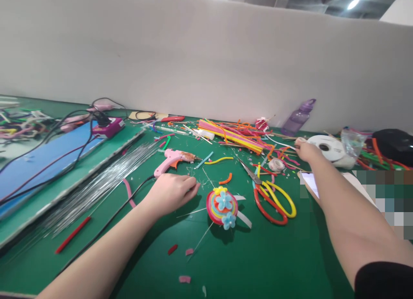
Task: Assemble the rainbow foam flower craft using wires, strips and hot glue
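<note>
My left hand [174, 193] hovers over the green table, fingers curled together; whatever they may hold is hidden. Just right of it lies a round, rainbow-ringed pipe-cleaner ornament [214, 211] with blue and yellow flowers, white ribbon tails and thin clear strands. Behind this hand rests a pink hot glue gun [171, 161]. Farther right, my right hand [303, 148] is closed on a narrow white ribbon [279, 142], which stretches leftward from the fingers. Beside that hand stands a white ribbon spool [323, 147]. Scissors [271, 195] with red and yellow handles lie between the ornament and my right forearm.
Colourful pipe cleaners [232, 135] are heaped at the back. A purple bottle [297, 118] leans near the white partition [193, 53]. Clear thin rods [112, 178], a purple power strip [109, 127] and black cables occupy the left. A phone [309, 183] lies beneath my right arm.
</note>
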